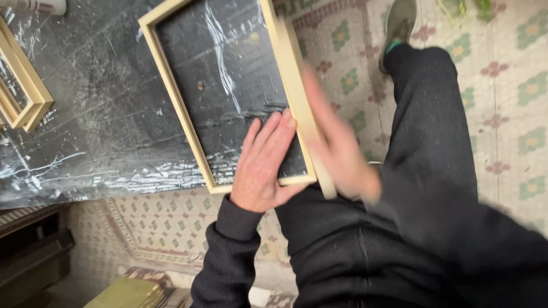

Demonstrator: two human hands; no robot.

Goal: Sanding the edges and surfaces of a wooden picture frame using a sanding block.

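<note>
A pale wooden frame [225, 97] is seen lying flat on a dark marble counter [103, 131], its near right corner overhanging the counter's near edge, above a patterned tile floor [502, 85]. The left hand [264, 165] is laid palm-down inside the frame at that near corner, fingers [274, 128] stretched flat and together, nothing gripped; the frame appears to be pinned down this way so it cannot slide. The right hand [337, 145] is blurred by motion against the frame's right rail, w/ a light strip-like piece [326, 179] showing just below it. Whether that piece is gripped, & how far those fingers are closed, cannot be told from the blur. The overhang seems to leave the outer rail reachable from the side. A second wooden frame [23, 85] is seen at the far left of the counter, well apart. Dark sleeves & trousers are worn; one shoe [398, 23] is visible on the floor at far right.
</note>
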